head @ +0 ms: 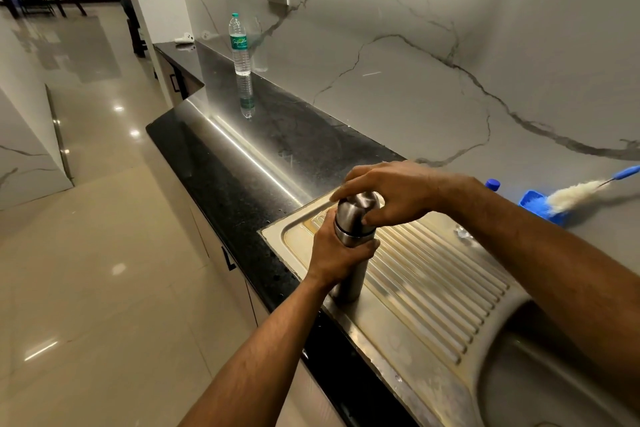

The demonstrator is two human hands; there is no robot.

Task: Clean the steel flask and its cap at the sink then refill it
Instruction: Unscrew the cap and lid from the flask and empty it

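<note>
A steel flask (350, 282) stands upright on the ribbed drainboard (436, 274) of the steel sink. My left hand (337, 253) grips the flask's body around the middle. The rounded steel cap (356, 210) sits on top of the flask, and my right hand (388, 192) holds it from above with curled fingers and thumb. The sink basin (540, 378) lies at the lower right, partly hidden by my right forearm.
A clear plastic water bottle (239, 45) with a green cap stands far back on the black counter (221, 163). A blue-handled bottle brush (581, 196) lies over a blue holder (535, 204) by the marble wall, next to a blue-capped bottle (492, 184). The counter's front edge drops to the tiled floor on the left.
</note>
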